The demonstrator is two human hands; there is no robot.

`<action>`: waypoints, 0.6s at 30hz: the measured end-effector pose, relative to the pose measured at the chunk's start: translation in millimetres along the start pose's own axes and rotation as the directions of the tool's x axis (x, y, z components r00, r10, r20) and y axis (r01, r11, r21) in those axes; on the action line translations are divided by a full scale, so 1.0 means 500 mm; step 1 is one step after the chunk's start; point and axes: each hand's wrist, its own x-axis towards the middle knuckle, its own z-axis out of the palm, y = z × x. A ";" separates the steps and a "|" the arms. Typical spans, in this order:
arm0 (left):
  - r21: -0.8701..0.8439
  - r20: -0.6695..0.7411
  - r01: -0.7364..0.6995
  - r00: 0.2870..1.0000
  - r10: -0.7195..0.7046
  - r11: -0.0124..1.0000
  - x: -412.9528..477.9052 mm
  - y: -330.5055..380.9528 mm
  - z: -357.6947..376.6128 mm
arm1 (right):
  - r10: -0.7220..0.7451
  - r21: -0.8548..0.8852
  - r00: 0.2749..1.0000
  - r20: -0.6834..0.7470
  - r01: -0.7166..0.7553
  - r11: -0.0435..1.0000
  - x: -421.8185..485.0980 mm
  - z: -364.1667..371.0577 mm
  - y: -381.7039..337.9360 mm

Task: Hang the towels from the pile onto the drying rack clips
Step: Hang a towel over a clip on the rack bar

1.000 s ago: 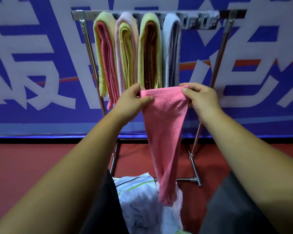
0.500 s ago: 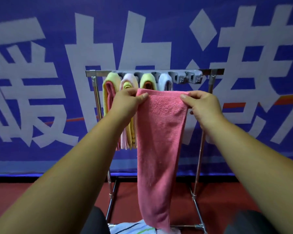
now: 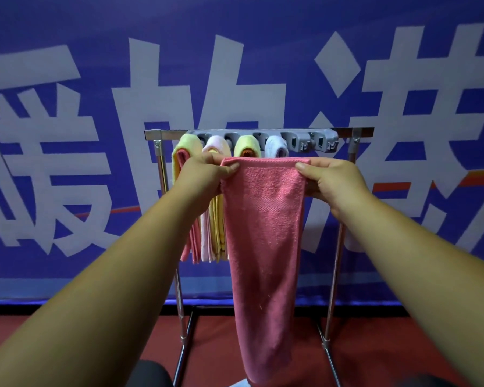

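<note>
A pink towel (image 3: 264,224) hangs folded lengthwise between my hands, just below the rack's top bar. My left hand (image 3: 204,177) pinches its upper left corner and my right hand (image 3: 333,180) pinches its upper right corner. Behind it stands the metal drying rack (image 3: 355,132) with a grey clip strip (image 3: 310,141). Several towels hang in the left clips: a yellow one (image 3: 186,143), a pale pink one (image 3: 215,142), a yellow-green one (image 3: 246,143) and a pale blue one (image 3: 274,146). The two clips at the right end hold nothing. The pile shows only as a white sliver (image 3: 242,383) at the bottom edge.
A blue banner (image 3: 67,135) with large white characters fills the wall behind the rack. The floor (image 3: 25,331) is red. The rack's legs (image 3: 183,325) stand close in front of me, and my dark-clad knees (image 3: 151,372) are at the bottom edge.
My hands have lifted the pink towel from knee height up to just under the clip strip. The view has tilted upward, so the pile has dropped nearly out of sight.
</note>
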 end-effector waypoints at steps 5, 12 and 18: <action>0.064 -0.002 0.041 0.999 -0.041 0.997 0.012 -0.014 0.000 | 0.032 -0.003 0.999 0.014 -0.032 0.999 0.014 -0.002 0.017; 0.061 -0.030 0.071 0.997 -0.069 0.996 0.027 -0.021 0.010 | 0.091 0.067 0.996 0.004 -0.091 0.994 0.031 0.003 0.027; 0.092 -0.036 0.055 0.998 -0.052 0.994 0.027 -0.026 0.008 | 0.107 0.080 0.994 0.024 -0.109 0.991 0.033 0.000 0.033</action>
